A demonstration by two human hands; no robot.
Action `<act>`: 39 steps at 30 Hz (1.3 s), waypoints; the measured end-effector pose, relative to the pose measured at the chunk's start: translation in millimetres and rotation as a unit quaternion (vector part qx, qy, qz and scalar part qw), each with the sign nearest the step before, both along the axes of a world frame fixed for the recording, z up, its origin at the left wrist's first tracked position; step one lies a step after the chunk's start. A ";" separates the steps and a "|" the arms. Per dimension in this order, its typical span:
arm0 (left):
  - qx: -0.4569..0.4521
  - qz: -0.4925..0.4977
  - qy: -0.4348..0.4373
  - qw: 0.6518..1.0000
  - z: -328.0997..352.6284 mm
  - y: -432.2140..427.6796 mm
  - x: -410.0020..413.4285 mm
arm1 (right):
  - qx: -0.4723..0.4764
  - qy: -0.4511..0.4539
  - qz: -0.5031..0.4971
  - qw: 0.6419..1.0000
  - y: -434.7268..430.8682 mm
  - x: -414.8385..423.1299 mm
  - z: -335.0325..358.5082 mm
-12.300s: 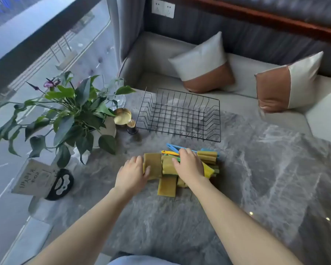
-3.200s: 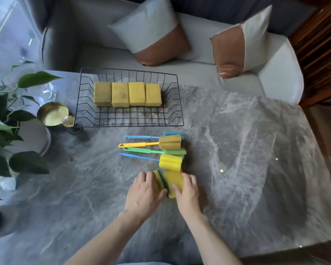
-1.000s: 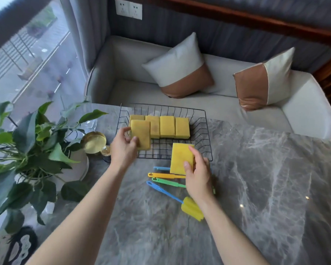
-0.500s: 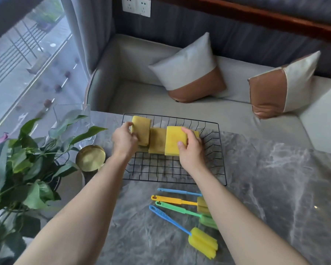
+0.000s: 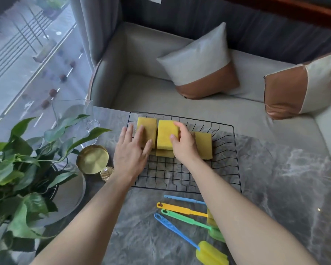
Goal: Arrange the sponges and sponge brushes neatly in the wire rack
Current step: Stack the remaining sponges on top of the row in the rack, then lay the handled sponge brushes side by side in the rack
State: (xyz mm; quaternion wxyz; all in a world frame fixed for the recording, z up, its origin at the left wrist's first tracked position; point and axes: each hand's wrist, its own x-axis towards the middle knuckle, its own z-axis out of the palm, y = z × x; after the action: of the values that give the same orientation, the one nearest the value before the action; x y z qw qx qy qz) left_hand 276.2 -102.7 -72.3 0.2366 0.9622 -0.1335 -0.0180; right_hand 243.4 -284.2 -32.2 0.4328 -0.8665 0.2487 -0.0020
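Both hands (image 5: 131,150) (image 5: 183,145) press sponges (image 5: 166,134) in rack (image 5: 225,169) on marble table (image 5: 285,188) beside sofa (image 5: 141,83).

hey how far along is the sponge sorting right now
Done: flat sponges lie in the back of the rack, one visible at the right. In hand: the left hand presses a sponge and the right hand grips another onto that row. Left: four brushes lie on the table.
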 end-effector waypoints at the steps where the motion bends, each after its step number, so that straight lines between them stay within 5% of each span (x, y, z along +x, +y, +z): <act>1: 0.004 -0.002 -0.001 1.000 -0.3 0.3 -0.2 | 0.003 0.004 0.001 1.000 0.6 1.7 -1.8; 15: 0.065 -0.023 -0.013 0.998 1.6 -2.9 -2.8 | -0.154 0.035 0.187 0.970 -7.3 -9.2 -10.9; 25: 0.073 -0.032 0.012 0.997 9.9 -3.4 -6.2 | -0.326 0.098 0.157 0.927 19.0 -10.4 0.0; 39: -0.017 -0.126 -0.044 0.991 46.6 12.7 -125.3 | -0.313 0.003 0.116 0.943 4.7 -128.7 53.9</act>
State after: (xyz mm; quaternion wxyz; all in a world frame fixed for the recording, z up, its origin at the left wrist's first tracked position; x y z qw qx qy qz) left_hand 150.9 -90.0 -25.7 0.2427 0.9334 -0.2642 -0.0028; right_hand 114.8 -279.5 21.6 0.1366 -0.9810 0.1347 -0.0269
